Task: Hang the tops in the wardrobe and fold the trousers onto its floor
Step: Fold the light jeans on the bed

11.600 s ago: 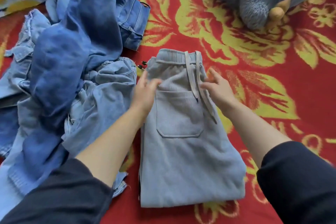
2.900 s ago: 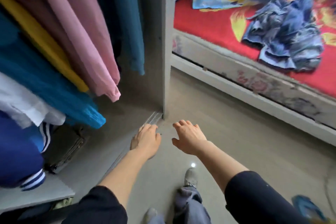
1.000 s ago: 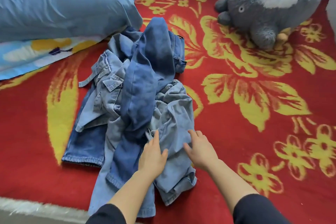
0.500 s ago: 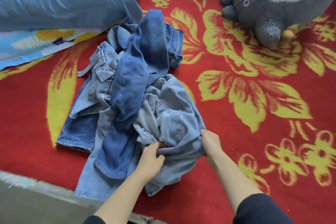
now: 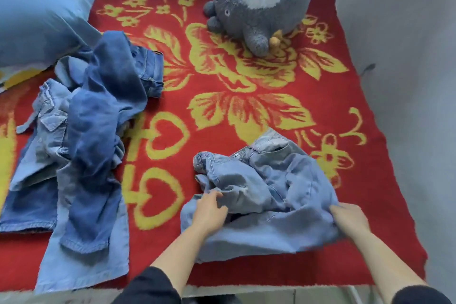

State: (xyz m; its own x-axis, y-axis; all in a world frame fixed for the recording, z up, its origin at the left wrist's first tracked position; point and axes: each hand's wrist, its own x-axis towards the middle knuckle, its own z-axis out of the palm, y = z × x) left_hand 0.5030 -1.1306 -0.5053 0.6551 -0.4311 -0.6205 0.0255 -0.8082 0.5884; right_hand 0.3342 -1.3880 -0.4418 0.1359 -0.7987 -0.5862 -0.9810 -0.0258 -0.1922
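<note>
The crumpled pale-blue denim trousers [image 5: 266, 195] are lying near right on the red floral blanket [image 5: 222, 96]; the right hand [image 5: 350, 217] is clamping their right edge in its fingers; the left hand [image 5: 209, 212], blurred, seems to be pinching a fold. Folding is apparently just starting; the next move is calling for spreading them flat.

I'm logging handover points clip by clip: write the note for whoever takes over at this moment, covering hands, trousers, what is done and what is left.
The left hand grips a fold of the light jeans.
The right hand grips their right edge, fingers tucked into the cloth.
The light jeans lie crumpled on the blanket, apart from the pile of other jeans to the left.
Done: one pair singled out, not yet folded. The wardrobe is out of view, so nothing there can be confirmed.
Left: flatten and fold this pair, take it to the wardrobe floor, then do the pile likewise. No tops show here.
</note>
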